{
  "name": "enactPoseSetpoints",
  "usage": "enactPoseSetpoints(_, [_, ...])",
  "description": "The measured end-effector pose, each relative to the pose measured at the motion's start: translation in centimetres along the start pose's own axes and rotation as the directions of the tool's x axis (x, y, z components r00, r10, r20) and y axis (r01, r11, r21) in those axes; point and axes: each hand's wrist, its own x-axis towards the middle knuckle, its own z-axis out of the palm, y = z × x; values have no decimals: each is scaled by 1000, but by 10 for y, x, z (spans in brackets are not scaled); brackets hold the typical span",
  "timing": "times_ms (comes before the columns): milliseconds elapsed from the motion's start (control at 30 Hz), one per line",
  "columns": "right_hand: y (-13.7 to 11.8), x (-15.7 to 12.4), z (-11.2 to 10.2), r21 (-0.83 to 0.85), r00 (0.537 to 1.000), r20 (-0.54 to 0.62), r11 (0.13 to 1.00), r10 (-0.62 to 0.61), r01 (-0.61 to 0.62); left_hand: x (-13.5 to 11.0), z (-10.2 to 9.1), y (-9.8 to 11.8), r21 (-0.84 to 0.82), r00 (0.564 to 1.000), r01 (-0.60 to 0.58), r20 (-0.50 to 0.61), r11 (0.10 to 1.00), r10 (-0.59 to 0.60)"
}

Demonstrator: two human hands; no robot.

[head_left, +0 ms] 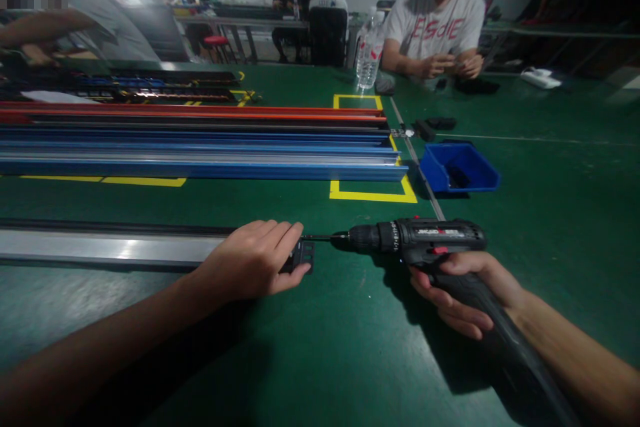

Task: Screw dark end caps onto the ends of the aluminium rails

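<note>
My right hand [465,297] is wrapped round the grip of a black cordless drill [435,237], which lies level and points left. Its long thin bit [320,237] reaches a black end cap [305,257] on the near metal profile [115,245]. I cannot tell whether the bit's tip sits in a screw, since my fingers cover that spot. My left hand [260,257] is closed over the profile's right end and the end cap, thumb on the near side. The profile is a long silver bar with a black back edge, lying flat on the green table [320,347].
Beyond lie long blue profiles [210,163] and orange profiles [200,111]. A blue bin [460,170] with dark parts stands right of them. Water bottles [367,53] stand farther back. A person in a white shirt [435,23] sits opposite; another person's arm [45,27] shows far left.
</note>
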Motion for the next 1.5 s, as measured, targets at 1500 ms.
enactPoseSetpoints(1500, [1,0,-1,-1,998,45,999,-33,33,0,3,-1,39,998,-24,-50,999,26])
